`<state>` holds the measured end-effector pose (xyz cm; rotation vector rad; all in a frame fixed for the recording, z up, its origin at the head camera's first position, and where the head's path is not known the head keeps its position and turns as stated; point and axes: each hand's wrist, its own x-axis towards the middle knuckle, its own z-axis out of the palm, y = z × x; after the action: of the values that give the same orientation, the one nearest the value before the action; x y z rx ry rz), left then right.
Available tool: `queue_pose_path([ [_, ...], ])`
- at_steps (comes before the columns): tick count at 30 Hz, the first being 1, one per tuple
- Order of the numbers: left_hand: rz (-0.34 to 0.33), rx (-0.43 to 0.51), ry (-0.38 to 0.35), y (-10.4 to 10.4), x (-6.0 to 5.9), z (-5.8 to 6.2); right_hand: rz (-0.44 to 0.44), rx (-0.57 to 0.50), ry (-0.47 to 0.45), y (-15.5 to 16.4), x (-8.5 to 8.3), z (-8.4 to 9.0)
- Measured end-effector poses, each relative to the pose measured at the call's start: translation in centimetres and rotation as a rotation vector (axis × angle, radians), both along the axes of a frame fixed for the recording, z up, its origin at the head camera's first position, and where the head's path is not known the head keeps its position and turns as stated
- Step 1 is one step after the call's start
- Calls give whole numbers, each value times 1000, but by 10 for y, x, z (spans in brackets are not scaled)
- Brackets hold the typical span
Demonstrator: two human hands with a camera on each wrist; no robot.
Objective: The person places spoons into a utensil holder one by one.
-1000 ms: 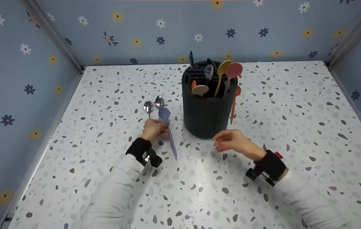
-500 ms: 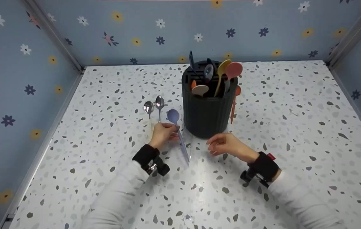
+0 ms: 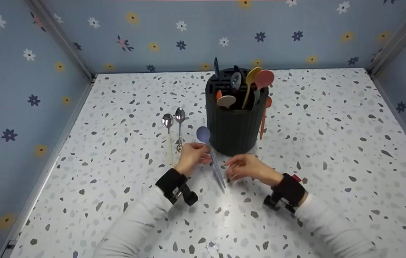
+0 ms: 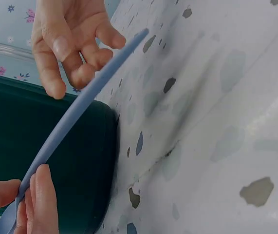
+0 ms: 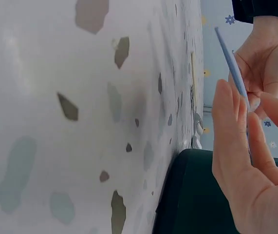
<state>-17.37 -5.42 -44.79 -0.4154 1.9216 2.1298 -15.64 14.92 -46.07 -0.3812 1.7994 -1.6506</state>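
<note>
My left hand [image 3: 191, 157] pinches a lavender-blue spoon [image 3: 203, 134] between thumb and fingers, just below its bowl. The bowl points away, and the handle slants toward me and to the right, raised over the table. In the left wrist view the spoon's long handle [image 4: 80, 105] runs up toward the other hand. My right hand [image 3: 249, 167] hovers beside the handle with loosely bent fingers, holding nothing; whether a fingertip touches the handle I cannot tell. Directly behind both hands stands a dark green ribbed utensil holder [image 3: 230, 130].
Left of the holder lie a metal spoon with a cream handle [image 3: 169, 147] and an all-metal spoon [image 3: 180, 114]. A yellow spoon [image 3: 253, 75], a pink spoon [image 3: 264, 79] and several others stand in the holder. An orange-red utensil [image 3: 263, 123] is at its right. Flowered walls [image 3: 196, 36] enclose the speckled table.
My left hand has carried the lavender-blue spoon right and toward me, away from the two metal spoons. My right hand has moved left, closer to the spoon's handle.
</note>
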Motion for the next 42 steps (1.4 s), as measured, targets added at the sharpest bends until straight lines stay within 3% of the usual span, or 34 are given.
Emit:
queue_pose_path([
  [20, -39, 49, 66, 11, 19, 15, 37, 24, 63, -11, 6, 2],
  [35, -68, 23, 118, 13, 23, 41, 40, 27, 102, -9, 8, 26],
  [42, -81, 31, 190, 15, 22, 58, 29, 65, 155, -6, 6, 44],
])
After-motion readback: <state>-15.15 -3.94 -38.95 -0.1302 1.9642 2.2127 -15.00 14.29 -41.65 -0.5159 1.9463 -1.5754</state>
